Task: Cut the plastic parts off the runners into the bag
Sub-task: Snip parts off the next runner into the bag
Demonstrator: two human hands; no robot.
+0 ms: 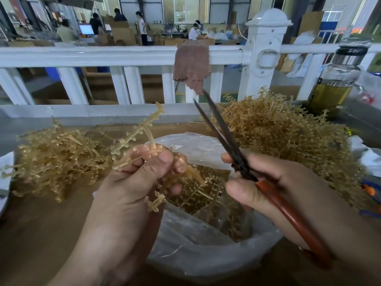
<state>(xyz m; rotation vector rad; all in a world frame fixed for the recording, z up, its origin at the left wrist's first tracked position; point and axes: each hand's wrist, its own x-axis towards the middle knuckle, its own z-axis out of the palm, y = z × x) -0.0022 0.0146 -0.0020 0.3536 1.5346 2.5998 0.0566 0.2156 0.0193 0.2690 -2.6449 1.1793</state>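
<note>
You are on a factory floor, at a hand-trimming bench in a big production and packing hall. Heaps of tan plastic runners point(278, 131) crowd your brown worktable point(41, 234) left and right, close against a white railing point(103, 55). Far beyond it, stacked cardboard cartons point(121, 33) fill the hall, people point(142, 27) stand or sit at stations among them, a lit monitor point(86, 29) glows at far left, and tall windows point(185, 9) line the far wall

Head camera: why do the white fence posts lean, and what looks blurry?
Head view: the wide lens tilts the fence posts toward the edges; the bottle at the right edge is smeared; the scissors look slightly soft; lighting is even, without hard shadows.
</note>
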